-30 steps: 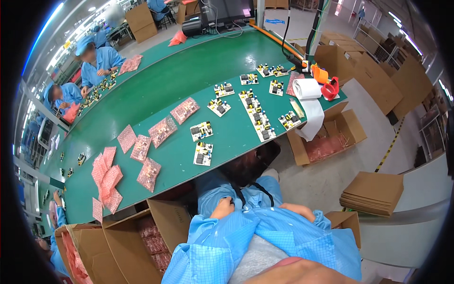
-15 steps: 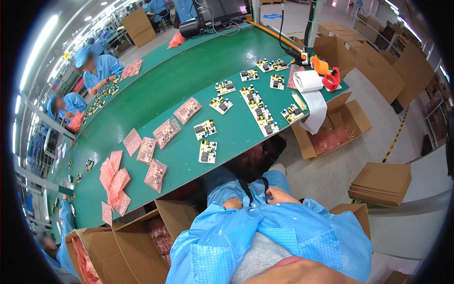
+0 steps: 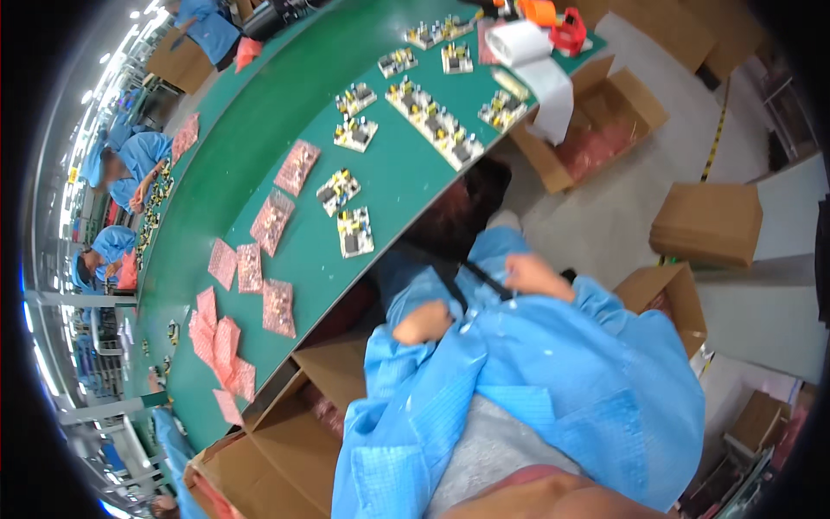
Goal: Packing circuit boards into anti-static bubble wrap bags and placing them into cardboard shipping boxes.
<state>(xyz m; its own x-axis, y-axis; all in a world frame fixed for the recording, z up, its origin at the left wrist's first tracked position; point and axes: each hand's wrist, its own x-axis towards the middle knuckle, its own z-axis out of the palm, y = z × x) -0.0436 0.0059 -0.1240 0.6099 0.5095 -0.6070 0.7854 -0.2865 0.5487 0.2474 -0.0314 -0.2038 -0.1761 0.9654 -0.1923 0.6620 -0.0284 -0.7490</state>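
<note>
Above my lap, beside the green workbench (image 3: 294, 251), my left hand (image 3: 422, 323) hangs in front of my blue smock, its fingers turned down and blurred. My right hand (image 3: 534, 278) is a little farther right, bent at the fingers and smeared by motion. A black strap (image 3: 484, 278) runs over my lap between the hands, close to the right one; contact is unclear. Nearest on the bench are a single circuit board (image 3: 354, 233) and a bubble-wrapped board (image 3: 278, 308). Neither hand touches the bench.
More circuit boards (image 3: 437, 125) stand in a row, with pink bubble bags (image 3: 226, 342) piled at left. A white roll (image 3: 517, 43) and red tape dispenser (image 3: 568, 33) sit at the far right. Open cartons (image 3: 553, 177) flank the bench. Co-workers (image 3: 130, 164) sit across.
The view has turned, so the bench and its goods appear shifted left and tilted. Both hands have risen from the lap and show more fully. The boards and bags keep their arrangement.
</note>
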